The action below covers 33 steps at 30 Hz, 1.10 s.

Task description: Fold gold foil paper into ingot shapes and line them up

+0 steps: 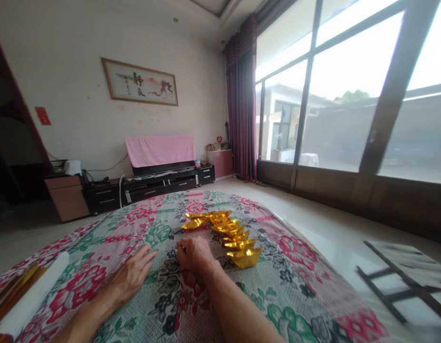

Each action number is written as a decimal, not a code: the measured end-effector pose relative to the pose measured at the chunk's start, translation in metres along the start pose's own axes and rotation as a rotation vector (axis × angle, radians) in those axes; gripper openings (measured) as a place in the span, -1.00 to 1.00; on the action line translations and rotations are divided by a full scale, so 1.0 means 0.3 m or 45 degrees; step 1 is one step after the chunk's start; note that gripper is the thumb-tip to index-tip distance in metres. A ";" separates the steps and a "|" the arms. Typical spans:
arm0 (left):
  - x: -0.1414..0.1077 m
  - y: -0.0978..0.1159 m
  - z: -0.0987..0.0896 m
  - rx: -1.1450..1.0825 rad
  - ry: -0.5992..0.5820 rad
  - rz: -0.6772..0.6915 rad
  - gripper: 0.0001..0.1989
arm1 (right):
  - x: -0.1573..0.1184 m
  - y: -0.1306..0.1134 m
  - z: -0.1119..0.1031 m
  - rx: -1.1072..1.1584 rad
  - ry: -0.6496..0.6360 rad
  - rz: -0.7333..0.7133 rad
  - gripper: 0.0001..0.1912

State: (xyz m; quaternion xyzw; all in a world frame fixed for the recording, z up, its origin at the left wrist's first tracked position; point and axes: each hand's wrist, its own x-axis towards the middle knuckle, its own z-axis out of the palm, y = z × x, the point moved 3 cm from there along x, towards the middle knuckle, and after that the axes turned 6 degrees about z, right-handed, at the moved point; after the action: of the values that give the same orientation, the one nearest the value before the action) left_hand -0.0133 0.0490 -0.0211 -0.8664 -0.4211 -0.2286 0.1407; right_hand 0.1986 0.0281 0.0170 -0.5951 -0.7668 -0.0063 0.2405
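Observation:
My right hand (196, 255) rests on the flowered tablecloth (288, 319), its fingers curled in; whatever may be inside them is hidden. To its left lies my left hand (135, 269), palm down and low over the cloth, with the fingers stretched out and nothing in them. Just beyond and to the right of my right hand, several folded gold foil paper ingots (245, 256) stand close together in a curved row. One ingot (196, 223) at the far left end of the row lies nearest to my right knuckles.
A stack of gold and white paper sheets (25, 295) sits at the table's left edge. A stool (406, 267) stands on the floor to the right. Beyond the table are a low black cabinet (159, 188) with a pink cloth (159, 150) above it, and large windows (335, 114).

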 end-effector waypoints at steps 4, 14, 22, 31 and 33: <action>-0.027 0.009 0.001 0.000 0.055 0.005 -0.65 | -0.001 -0.002 -0.003 -0.006 0.014 -0.025 -0.71; -0.028 0.007 0.010 -0.016 0.110 -0.014 -0.67 | 0.000 -0.010 -0.004 -0.074 -0.009 -0.032 -0.70; -0.027 0.009 0.018 -0.045 0.096 -0.071 -0.66 | 0.001 -0.009 0.006 -0.089 -0.016 -0.048 -0.71; -0.015 0.020 0.012 -0.114 0.089 -0.113 -0.66 | 0.002 -0.008 0.011 -0.091 -0.017 -0.063 -0.68; -0.015 0.022 0.010 -0.130 0.097 -0.116 -0.66 | 0.002 -0.010 0.011 -0.101 -0.019 -0.064 -0.68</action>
State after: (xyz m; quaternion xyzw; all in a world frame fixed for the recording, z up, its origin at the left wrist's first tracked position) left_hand -0.0096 0.0432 -0.0264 -0.8431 -0.4422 -0.2887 0.1016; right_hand 0.1947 0.0288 0.0152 -0.5848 -0.7824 -0.0382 0.2108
